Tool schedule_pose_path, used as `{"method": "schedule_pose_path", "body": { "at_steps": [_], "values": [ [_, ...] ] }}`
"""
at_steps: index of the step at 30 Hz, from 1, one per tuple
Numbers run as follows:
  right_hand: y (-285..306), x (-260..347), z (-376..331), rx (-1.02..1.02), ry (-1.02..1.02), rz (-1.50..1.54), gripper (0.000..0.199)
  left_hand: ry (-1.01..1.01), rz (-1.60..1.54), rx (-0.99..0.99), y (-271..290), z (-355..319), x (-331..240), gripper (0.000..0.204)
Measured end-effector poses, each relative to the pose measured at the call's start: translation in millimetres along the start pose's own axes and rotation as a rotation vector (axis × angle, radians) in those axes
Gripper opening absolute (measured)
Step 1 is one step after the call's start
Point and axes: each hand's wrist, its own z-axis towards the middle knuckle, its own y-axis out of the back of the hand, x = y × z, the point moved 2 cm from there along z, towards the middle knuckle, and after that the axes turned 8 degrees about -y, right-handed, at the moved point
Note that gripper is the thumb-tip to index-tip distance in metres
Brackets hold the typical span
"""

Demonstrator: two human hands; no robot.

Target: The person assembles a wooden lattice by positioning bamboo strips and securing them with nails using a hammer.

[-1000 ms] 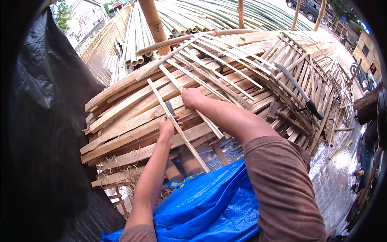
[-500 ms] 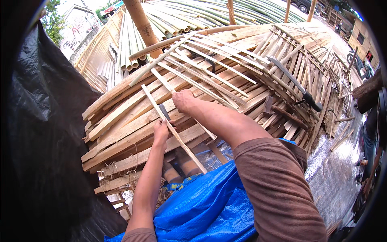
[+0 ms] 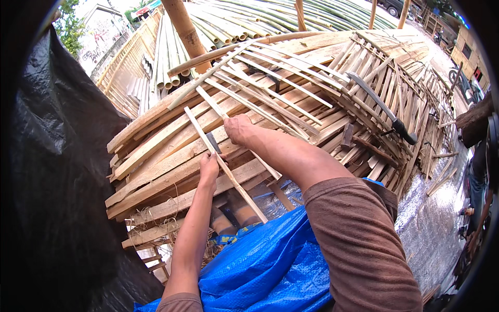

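Over the timber stack, my left hand point(image 3: 209, 165) is closed around a thin pale wooden slat point(image 3: 236, 185) that slants down toward my lap. My right hand point(image 3: 238, 129) makes a fist on a second slat point(image 3: 208, 100), roughly parallel to the first and a little farther right. Between the two hands a short dark flat piece point(image 3: 212, 141), like a blade, sticks up beside my left fingers. What holds its lower end is hidden. Ahead of my right hand lies a ladder-like frame of slats point(image 3: 270, 77).
Rough planks point(image 3: 150, 179) form the surface before me. To the right rest a long curved knife point(image 3: 374, 99) with a black handle and a hammer point(image 3: 347, 136). A blue tarp point(image 3: 265, 265) covers my lap. Black sheeting point(image 3: 62, 156) hangs left; bamboo poles point(image 3: 249, 23) lie beyond.
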Motion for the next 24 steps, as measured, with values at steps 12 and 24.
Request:
{"method": "schedule_pose_path", "body": {
  "at_steps": [12, 24],
  "values": [
    [4.9, 1.0, 1.9, 0.129, 0.015, -0.028, 0.032, -0.027, 0.01, -0.006, 0.2, -0.6, 0.9, 0.025],
    [6.8, 2.1, -0.8, 0.105, 0.013, -0.02, 0.031, -0.043, 0.019, -0.014, -1.3, -5.7, -4.2, 0.026]
  ]
}}
